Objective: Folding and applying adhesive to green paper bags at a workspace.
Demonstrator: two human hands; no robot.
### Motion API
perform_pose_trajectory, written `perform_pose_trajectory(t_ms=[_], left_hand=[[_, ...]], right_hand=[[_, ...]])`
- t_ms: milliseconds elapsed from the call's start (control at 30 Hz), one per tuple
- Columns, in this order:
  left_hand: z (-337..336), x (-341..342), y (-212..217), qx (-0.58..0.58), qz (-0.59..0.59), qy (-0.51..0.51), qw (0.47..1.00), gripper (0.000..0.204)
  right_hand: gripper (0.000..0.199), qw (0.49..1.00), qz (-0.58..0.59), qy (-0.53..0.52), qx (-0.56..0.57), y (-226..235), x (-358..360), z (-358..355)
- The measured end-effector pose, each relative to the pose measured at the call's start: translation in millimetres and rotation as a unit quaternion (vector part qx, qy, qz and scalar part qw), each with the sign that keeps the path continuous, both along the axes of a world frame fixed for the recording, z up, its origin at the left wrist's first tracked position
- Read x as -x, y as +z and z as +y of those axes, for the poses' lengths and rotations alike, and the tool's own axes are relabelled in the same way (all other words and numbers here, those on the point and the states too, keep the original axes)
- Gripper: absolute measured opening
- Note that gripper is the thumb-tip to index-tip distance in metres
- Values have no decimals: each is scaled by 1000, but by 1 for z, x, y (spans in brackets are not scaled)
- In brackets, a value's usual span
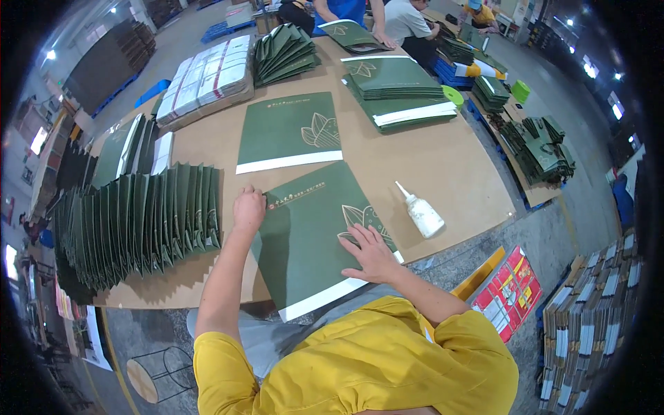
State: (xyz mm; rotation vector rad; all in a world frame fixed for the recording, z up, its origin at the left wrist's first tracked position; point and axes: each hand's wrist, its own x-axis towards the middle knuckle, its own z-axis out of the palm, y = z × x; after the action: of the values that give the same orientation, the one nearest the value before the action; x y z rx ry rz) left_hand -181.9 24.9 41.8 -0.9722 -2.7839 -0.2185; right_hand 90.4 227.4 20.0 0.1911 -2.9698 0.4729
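A flat green paper bag [304, 238] with gold leaf line art and a white strip along its near edge lies before me, jutting past the table's front edge. My left hand [250, 209] is closed at its upper left edge, fingers curled. Spread fingers of my right hand [373, 254] rest flat on the leaf print near its right side. Just beyond lies a second flat green bag [287, 128] with the same print and strip. To the right of my right hand, a white squeeze bottle [423, 216] with a pointed nozzle lies on its side.
Folded green bags [138, 221] stand in a dense row at left. Wrapped white bundles [211, 76], fanned bags [283, 55] and a bag stack [398, 86] occupy the brown table's [463, 187] far part. A person in blue [342, 10] works opposite. A stool [149, 380] stands below left.
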Motion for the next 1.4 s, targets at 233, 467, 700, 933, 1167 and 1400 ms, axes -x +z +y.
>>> perform_pose_trajectory(t_ms=[233,467,700,933,1167,1400], left_hand=[[-14,5,17,-41,-167,96,980,27],[-22,30,10,-190,-428,27,883,29],[-24,2,59,-530,-595,28,604,22],[-46,15,-22,-592,-615,-30,520,13],[-22,-55,-31,-151,29,101,983,39],[-38,-129,-50,-75,-27,81,994,75]], right_hand=[[69,1000,19,16,17,0,-1,2],[74,992,5,-121,24,40,28,27],[83,978,-51,-45,196,133,18,52],[85,993,26,-93,70,107,24,-8],[89,969,-92,-190,-130,24,30,-34],[87,975,-41,-213,-54,23,43,-27]])
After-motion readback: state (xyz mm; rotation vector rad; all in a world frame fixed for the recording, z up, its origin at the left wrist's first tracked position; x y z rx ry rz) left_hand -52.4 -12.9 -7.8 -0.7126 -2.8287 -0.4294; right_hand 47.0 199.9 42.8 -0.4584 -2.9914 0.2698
